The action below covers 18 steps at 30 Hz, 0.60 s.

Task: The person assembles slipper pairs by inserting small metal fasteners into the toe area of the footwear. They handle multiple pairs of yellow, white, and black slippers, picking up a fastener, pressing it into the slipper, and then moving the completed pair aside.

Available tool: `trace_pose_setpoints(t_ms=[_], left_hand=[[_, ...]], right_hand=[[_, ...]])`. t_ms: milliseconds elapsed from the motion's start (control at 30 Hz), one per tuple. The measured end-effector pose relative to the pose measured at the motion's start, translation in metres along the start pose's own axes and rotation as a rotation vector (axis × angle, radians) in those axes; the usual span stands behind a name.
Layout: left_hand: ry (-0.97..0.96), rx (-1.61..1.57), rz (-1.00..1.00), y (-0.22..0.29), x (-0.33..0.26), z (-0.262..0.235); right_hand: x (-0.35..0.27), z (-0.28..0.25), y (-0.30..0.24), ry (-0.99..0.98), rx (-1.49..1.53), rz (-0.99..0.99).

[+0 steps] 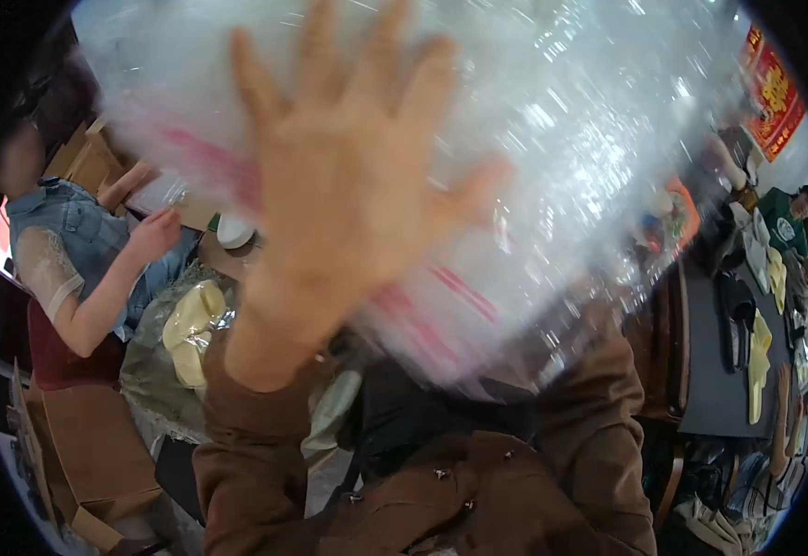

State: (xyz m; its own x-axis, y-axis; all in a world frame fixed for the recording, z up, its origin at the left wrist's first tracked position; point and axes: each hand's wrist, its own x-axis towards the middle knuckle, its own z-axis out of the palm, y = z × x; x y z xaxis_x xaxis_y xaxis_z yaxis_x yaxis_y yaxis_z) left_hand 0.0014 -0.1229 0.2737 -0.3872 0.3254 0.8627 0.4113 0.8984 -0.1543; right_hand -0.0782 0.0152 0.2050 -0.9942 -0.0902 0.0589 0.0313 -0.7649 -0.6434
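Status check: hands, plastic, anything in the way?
Left hand open, spread over the clear plastic; contact unclear. Right hand not in sight. Plastic pink-striped, shiny, motion-blurred. In the way: plastic fills much of the upper view.

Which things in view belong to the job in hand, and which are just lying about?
In hand:
- clear plastic with pink stripes
- left hand, spread against it

Lying about, apparently:
- cardboard box
- yellow item on dark table
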Motion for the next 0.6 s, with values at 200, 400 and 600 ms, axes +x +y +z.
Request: trace_pose_setpoints(t_ms=[200, 400, 600], left_hand=[[-0.166, 0.502, -0.009, -0.138, -0.016, 0.023], [-0.964, 0.208, -0.547, -0.207, -0.17, 0.124], [-0.961, 0.068, -0.438, -0.213, -0.202, 0.161]], right_hand=[[0.085, 0.052, 0.137, 0.039, 0.198, 0.268], [0.087, 0.039, 0.239, 0.181, 0.225, 0.475], [0.089, 0.015, 0.244, 0.207, 0.179, 0.512]])
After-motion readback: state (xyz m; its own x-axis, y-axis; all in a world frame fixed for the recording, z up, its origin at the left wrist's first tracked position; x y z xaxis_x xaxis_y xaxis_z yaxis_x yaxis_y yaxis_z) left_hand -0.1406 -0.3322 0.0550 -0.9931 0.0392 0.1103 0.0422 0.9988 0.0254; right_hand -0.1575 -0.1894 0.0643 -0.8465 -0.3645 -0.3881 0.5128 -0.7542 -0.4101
